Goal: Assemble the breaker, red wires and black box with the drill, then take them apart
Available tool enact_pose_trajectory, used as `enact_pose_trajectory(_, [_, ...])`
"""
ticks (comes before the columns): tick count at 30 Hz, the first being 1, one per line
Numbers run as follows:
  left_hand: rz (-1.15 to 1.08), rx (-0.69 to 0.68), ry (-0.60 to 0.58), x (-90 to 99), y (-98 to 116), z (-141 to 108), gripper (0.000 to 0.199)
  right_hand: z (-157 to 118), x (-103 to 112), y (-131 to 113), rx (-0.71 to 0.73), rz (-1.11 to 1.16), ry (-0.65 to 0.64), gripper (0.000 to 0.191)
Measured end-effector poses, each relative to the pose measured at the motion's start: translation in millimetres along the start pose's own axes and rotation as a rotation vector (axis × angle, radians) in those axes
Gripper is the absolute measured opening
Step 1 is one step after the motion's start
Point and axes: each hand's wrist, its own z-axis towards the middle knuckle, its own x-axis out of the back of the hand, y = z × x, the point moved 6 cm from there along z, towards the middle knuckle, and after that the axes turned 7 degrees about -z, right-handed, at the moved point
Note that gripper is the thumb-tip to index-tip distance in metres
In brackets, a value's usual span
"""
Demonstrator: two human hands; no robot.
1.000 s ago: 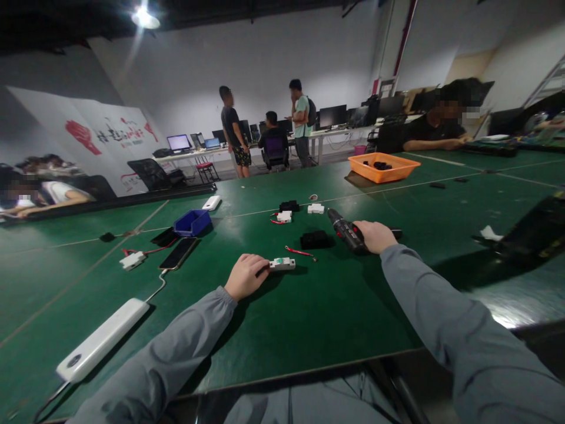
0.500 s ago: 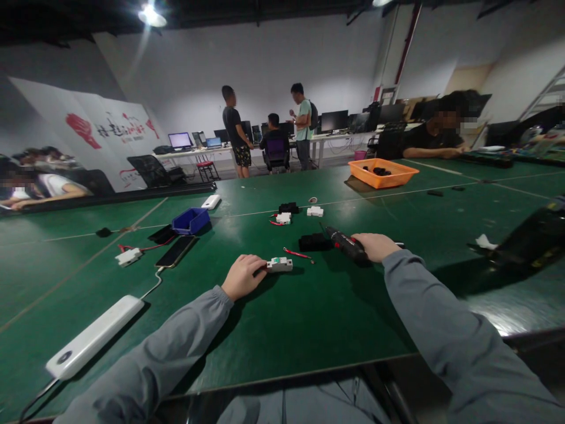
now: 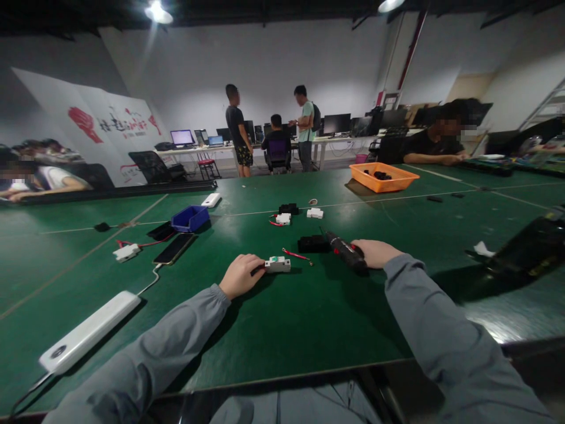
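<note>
My left hand (image 3: pixel 242 275) grips the left end of a white module with a green part (image 3: pixel 278 265) on the table. In my right hand (image 3: pixel 375 253) is a black and red electric screwdriver (image 3: pixel 346 252), its bit pointing up and left. A black block (image 3: pixel 312 243) lies beside the screwdriver's front end. Between the hands, a short red wire (image 3: pixel 296 254) lies just behind the white module. Farther back sit a second white module with red wires (image 3: pixel 283 219), another white module (image 3: pixel 315 212) and a black piece (image 3: pixel 288 208).
On the left of the green table (image 3: pixel 247 341) are a blue bin (image 3: pixel 190 219), a phone (image 3: pixel 175 249), a white power bank (image 3: pixel 90 333) and a wired white module (image 3: pixel 126 252). An orange basket (image 3: pixel 383 182) stands at the back right. A person (image 3: pixel 435 141) sits beyond it.
The camera view has shifted slightly. Both hands keep their hold, and the objects on the table lie as before.
</note>
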Motion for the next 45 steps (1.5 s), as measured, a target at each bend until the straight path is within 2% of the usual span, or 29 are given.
enact_pose_trajectory(4, [0.000,0.002,-0.001,0.2,0,0,0.018,-7,2,-2,0.109,0.172,-0.077,0.048])
enact_pose_trajectory(6, [-0.006,0.009,0.003,0.8,0,0,0.018,-9,8,0,0.116,0.191,-0.045,0.047])
enact_pose_trajectory(8, [-0.017,0.016,0.004,1.4,0,0,0.018,-9,21,-2,0.111,0.168,0.105,0.044])
enact_pose_trajectory(10, [-0.031,0.021,0.001,1.5,0,1,0.018,-12,40,-14,0.119,0.146,0.360,0.038])
enact_pose_trajectory(12, [-0.054,0.024,0.001,1.5,0,1,0.018,-19,53,-39,0.153,0.138,0.604,0.028])
enact_pose_trajectory(13, [-0.069,0.026,0.004,1.5,-1,1,0.018,-21,54,-56,0.198,0.139,0.657,0.023])
enact_pose_trajectory(15, [-0.103,0.034,0.012,1.6,-2,0,0.019,-24,46,-95,0.277,0.135,0.650,0.017])
enact_pose_trajectory(18, [-0.152,0.053,0.013,1.2,-5,0,0.020,-24,19,-148,0.377,0.155,0.545,0.019])
enact_pose_trajectory(21, [-0.187,0.071,-0.004,0.6,-5,0,0.020,-20,-6,-173,0.376,0.154,0.452,0.025])
enact_pose_trajectory(25, [-0.215,0.089,-0.029,0.3,-4,1,0.022,-4,-22,-166,0.298,0.108,0.410,0.034])
enact_pose_trajectory(33, [-0.263,0.074,-0.059,1.8,-2,0,0.024,17,-23,-139,0.297,0.201,0.408,0.012])
enact_pose_trajectory(40, [-0.260,0.090,-0.078,1.3,-2,0,0.024,21,-28,-136,0.176,0.215,0.425,0.014])
enact_pose_trajectory(45, [-0.269,0.096,-0.077,0.2,-3,0,0.022,20,-24,-139,0.163,0.191,0.441,0.010])
